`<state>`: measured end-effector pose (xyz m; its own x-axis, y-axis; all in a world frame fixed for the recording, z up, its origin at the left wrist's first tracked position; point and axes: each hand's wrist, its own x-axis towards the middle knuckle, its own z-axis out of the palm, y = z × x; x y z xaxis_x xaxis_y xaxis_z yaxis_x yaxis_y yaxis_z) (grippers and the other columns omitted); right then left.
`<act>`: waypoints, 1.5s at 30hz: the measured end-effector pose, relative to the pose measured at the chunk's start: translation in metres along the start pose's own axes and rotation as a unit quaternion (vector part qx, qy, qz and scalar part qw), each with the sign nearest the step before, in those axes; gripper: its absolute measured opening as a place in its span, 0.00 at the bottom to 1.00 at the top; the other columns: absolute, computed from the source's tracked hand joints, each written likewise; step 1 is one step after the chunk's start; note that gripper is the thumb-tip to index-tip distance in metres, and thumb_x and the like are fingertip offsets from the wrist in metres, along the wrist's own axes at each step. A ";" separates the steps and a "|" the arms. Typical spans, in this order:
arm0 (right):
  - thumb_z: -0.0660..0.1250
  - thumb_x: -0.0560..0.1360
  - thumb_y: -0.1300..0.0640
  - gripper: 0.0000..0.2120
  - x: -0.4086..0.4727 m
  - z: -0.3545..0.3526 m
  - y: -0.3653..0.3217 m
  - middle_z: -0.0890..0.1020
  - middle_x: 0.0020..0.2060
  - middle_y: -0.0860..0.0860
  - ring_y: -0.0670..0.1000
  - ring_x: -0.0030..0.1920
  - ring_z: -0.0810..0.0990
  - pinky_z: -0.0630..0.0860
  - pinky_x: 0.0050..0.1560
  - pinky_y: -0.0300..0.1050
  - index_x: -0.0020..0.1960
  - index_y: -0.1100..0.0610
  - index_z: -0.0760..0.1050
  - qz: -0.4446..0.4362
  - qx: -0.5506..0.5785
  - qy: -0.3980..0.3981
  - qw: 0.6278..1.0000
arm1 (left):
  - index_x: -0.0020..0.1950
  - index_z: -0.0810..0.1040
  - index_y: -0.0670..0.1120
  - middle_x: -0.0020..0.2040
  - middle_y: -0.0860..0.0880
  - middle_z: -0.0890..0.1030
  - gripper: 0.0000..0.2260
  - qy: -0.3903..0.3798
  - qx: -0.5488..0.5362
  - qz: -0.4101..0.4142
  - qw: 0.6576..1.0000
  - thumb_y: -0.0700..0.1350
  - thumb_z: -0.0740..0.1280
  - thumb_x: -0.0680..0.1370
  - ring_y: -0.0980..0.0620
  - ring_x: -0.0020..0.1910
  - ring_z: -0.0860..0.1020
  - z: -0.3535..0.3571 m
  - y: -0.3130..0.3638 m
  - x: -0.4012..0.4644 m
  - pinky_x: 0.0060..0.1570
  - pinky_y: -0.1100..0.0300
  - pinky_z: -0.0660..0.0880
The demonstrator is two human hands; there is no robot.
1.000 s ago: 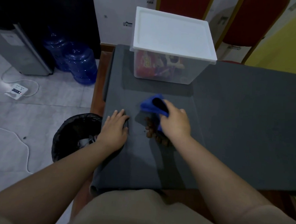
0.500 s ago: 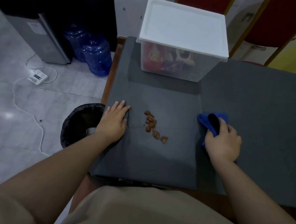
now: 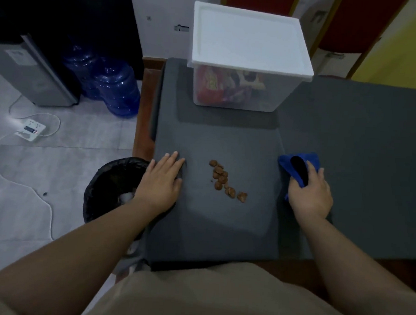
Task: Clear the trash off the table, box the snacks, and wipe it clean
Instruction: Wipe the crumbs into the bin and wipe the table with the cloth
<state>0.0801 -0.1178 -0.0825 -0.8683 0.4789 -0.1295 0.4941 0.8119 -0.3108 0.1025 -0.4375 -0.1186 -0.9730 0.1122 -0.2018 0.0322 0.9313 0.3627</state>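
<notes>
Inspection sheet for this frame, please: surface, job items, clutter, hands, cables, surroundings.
Surface: grey mat covers the table; brown crumbs scattered mid-mat.
Job items: lidded clear box holds snack packs; blue cloth lies right of the crumbs; black-lined bin stands on the floor at the left edge.
Clutter: nothing seen beyond the crumbs.
Hands: left hand flat on the mat edge; right hand has its grip on the cloth.
Cables: power strip with white cord on the floor.
Surroundings: blue water jugs, red chairs.
</notes>
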 end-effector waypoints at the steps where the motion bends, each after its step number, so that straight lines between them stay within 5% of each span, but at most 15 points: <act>1: 0.59 0.77 0.48 0.27 -0.008 0.003 -0.006 0.57 0.76 0.53 0.59 0.72 0.61 0.61 0.70 0.59 0.75 0.45 0.58 0.014 0.008 0.002 1.000 | 0.77 0.52 0.49 0.78 0.51 0.49 0.24 -0.013 0.003 0.008 1.000 0.49 0.53 0.81 0.52 0.77 0.46 -0.002 -0.006 -0.001 0.73 0.53 0.40; 9: 0.62 0.76 0.49 0.27 -0.078 0.046 -0.081 0.60 0.75 0.54 0.59 0.71 0.63 0.61 0.69 0.58 0.74 0.47 0.62 0.053 0.051 0.050 0.996 | 0.77 0.47 0.50 0.78 0.52 0.43 0.26 -0.080 -0.050 0.047 0.994 0.48 0.52 0.81 0.54 0.76 0.40 -0.012 -0.040 -0.002 0.73 0.48 0.39; 23: 0.62 0.77 0.49 0.26 -0.120 0.079 -0.184 0.59 0.76 0.50 0.55 0.72 0.61 0.59 0.70 0.55 0.74 0.43 0.60 0.002 0.083 -0.024 0.996 | 0.77 0.44 0.47 0.78 0.50 0.42 0.28 -0.089 -0.109 0.030 0.990 0.48 0.53 0.81 0.53 0.76 0.40 -0.026 -0.065 -0.002 0.75 0.50 0.40; 29: 0.65 0.75 0.56 0.23 -0.108 0.064 -0.165 0.75 0.65 0.53 0.55 0.64 0.73 0.69 0.66 0.50 0.70 0.49 0.69 -0.055 0.233 -0.004 0.971 | 0.77 0.45 0.46 0.78 0.51 0.44 0.26 -0.080 -0.153 0.037 0.984 0.46 0.51 0.82 0.54 0.76 0.42 -0.034 -0.070 0.004 0.74 0.55 0.39; 37: 0.64 0.75 0.58 0.24 -0.033 0.057 -0.159 0.71 0.69 0.52 0.56 0.68 0.69 0.64 0.69 0.55 0.70 0.50 0.68 -0.160 0.069 -0.014 0.985 | 0.77 0.50 0.44 0.78 0.48 0.52 0.24 0.001 -0.273 -0.057 0.960 0.44 0.53 0.82 0.52 0.77 0.49 -0.041 -0.100 -0.002 0.75 0.53 0.45; 45: 0.65 0.72 0.62 0.25 -0.084 0.070 -0.176 0.71 0.69 0.50 0.54 0.69 0.68 0.62 0.70 0.51 0.68 0.48 0.71 -0.260 0.038 -0.087 0.961 | 0.77 0.53 0.44 0.77 0.47 0.56 0.24 0.012 -0.273 -0.062 0.960 0.44 0.54 0.82 0.51 0.76 0.52 -0.045 -0.117 -0.005 0.75 0.50 0.50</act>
<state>0.0632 -0.3249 -0.0831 -0.9944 -0.0535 -0.0914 -0.0075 0.8965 -0.4430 0.0933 -0.5625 -0.1189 -0.9668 -0.0031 -0.2556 -0.2032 0.6158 0.7613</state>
